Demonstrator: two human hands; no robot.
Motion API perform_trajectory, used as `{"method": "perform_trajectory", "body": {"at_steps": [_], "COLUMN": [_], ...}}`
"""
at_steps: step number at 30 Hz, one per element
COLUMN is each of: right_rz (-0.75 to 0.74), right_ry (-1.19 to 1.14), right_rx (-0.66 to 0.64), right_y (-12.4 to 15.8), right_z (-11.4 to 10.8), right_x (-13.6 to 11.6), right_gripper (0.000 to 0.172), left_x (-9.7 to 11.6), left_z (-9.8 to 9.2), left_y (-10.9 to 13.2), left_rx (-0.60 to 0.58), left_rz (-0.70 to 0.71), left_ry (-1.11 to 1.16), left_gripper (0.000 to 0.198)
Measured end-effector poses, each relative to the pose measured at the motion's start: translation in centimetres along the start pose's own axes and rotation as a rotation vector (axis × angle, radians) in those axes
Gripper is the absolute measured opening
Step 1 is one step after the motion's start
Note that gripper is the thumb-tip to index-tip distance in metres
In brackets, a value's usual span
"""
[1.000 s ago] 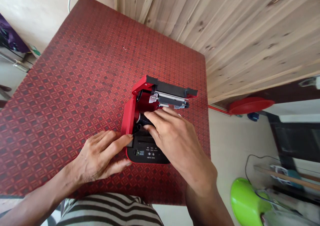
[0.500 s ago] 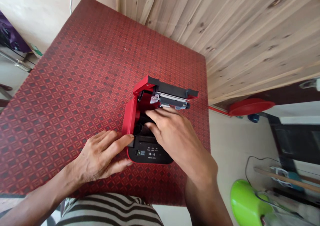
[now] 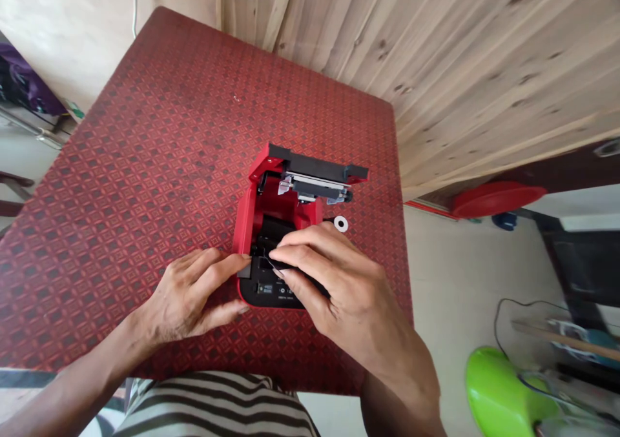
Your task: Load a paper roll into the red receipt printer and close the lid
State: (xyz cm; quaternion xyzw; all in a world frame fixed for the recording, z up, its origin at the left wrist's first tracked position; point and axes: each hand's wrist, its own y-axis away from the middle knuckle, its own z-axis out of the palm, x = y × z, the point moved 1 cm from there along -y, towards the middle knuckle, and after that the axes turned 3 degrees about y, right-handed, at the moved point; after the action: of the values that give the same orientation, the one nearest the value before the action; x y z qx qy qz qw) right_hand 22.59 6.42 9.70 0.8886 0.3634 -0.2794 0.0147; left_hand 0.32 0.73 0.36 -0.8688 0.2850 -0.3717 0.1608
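Observation:
A small red and black printer [image 3: 245, 230] sits on the table with its lid [image 3: 314, 169] raised, showing a roller and clear plastic parts under the lid. My left hand [image 3: 194, 295] pinches the printer's front left corner, index finger on top and thumb at the front edge. Over the black front panel [image 3: 271, 290], my right hand [image 3: 334, 275] has thumb and index finger nearly together at the front of the paper bay. A thin dark edge shows at those fingertips, but I cannot make out what it is. My right hand covers the panel's right side.
A white ring-shaped roll end [image 3: 340, 223] shows just right of the printer. The red patterned table [image 3: 169, 133] meets a wooden plank wall [image 3: 339, 30]. On the floor to the right are a green plastic stool or bucket [image 3: 494, 385] and a red round object [image 3: 498, 198].
My right hand has drawn out of the printer's bay toward the front panel, its fingertips closer together. The white ring has come into view. My left hand keeps its hold.

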Motion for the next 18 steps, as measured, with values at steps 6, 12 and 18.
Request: {"method": "perform_trajectory", "body": {"at_steps": [6,12,18], "right_rz": [0.006,-0.004,-0.040], "right_ry": [0.083,0.121,0.107], "right_rx": [0.155,0.232,0.285], "right_y": [1.8,3.2,4.2], "right_z": [0.4,1.4,1.7], "right_x": [-0.3,-0.2,-0.2], "right_gripper": [0.016,0.017,0.020], "left_x": [0.2,-0.7,-2.2], "left_z": [-1.0,-1.4,-1.8], "left_y": [-0.3,-1.6,-5.1], "left_rx": [0.039,0.092,0.219], "left_rz": [-0.145,-0.322,-0.307], "left_ry": [0.130,0.171,0.162], "left_gripper": [0.045,0.045,0.062]}}
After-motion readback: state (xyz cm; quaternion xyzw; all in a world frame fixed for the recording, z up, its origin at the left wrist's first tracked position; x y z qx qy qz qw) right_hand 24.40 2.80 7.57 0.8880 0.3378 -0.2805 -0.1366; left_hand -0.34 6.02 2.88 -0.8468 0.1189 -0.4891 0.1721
